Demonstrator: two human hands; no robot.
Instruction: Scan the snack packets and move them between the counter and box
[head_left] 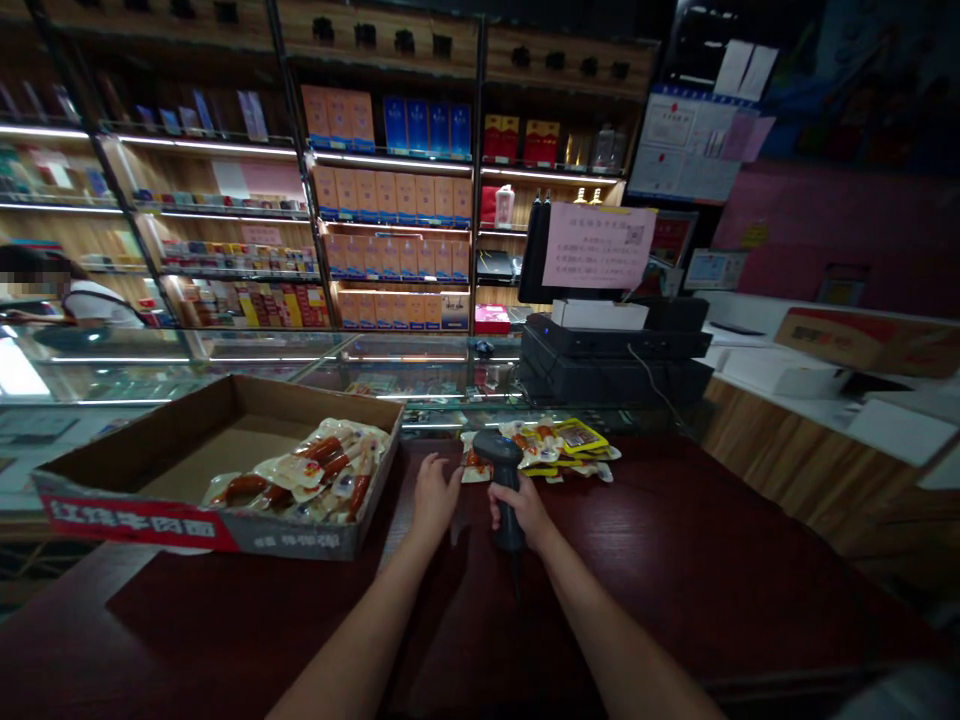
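My right hand (522,508) is wrapped round the handle of a dark barcode scanner (501,450), held upright over the counter with its head tipped toward the far side. To its left, my left hand (435,492) has its fingers apart and holds nothing. Just beyond the scanner lies a pile of vacuum-packed sausages (536,440), with yellow-edged packets (583,436) at its right end; the scanner hides part of the pile. On the left, an open cardboard box (300,541) contains several more sausage packs (319,465), heaped in its right half.
The dark red-brown counter (645,580) runs beneath my arms. Behind it are a glass display case (405,350) and a till (615,350) with a pink notice (598,245). Lit shelves (397,245) hold boxed goods. A person (97,300) is at the far left.
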